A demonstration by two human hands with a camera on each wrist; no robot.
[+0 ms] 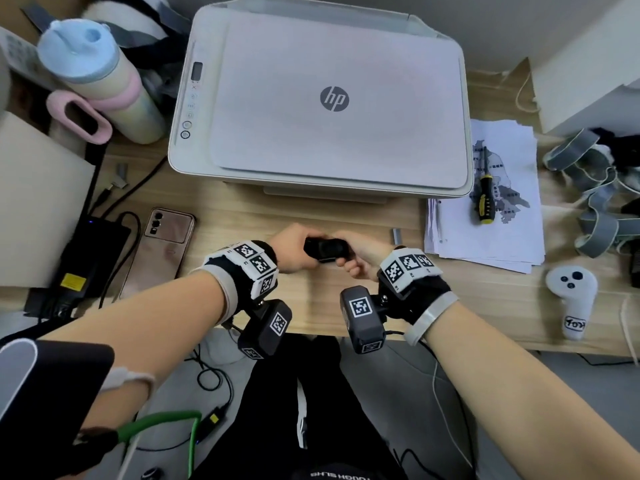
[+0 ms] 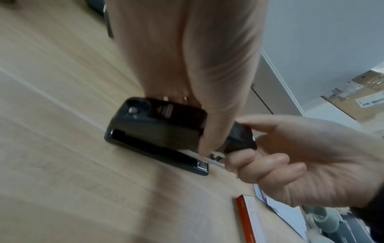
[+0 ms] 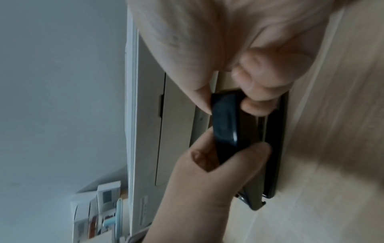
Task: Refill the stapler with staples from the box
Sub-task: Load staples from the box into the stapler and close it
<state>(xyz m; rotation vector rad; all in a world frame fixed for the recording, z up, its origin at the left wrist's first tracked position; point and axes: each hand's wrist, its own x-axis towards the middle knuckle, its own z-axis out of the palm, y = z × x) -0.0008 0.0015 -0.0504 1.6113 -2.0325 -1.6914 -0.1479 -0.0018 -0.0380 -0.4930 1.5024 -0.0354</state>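
Note:
A black stapler [image 1: 325, 249] lies with its base on the wooden desk [image 1: 346, 216] in front of the printer. My left hand [image 1: 304, 251] grips its rear half from above, thumb on the near side. My right hand [image 1: 346, 258] pinches the front end of the top cover [image 3: 224, 123] between thumb and curled fingers. The cover's front [image 2: 241, 136] stands a little above the metal magazine [image 2: 216, 158]. A short strip of staples [image 1: 397, 235] lies on the desk just right of my hands. An orange and white staple box [image 2: 249, 218] shows only in the left wrist view, near my right wrist.
A white printer [image 1: 322, 98] fills the desk behind the stapler. A phone [image 1: 159, 247] and a black power brick [image 1: 86, 258] lie to the left. Papers with a screwdriver [image 1: 483, 199] lie to the right, a white controller [image 1: 571, 299] nearer the front edge.

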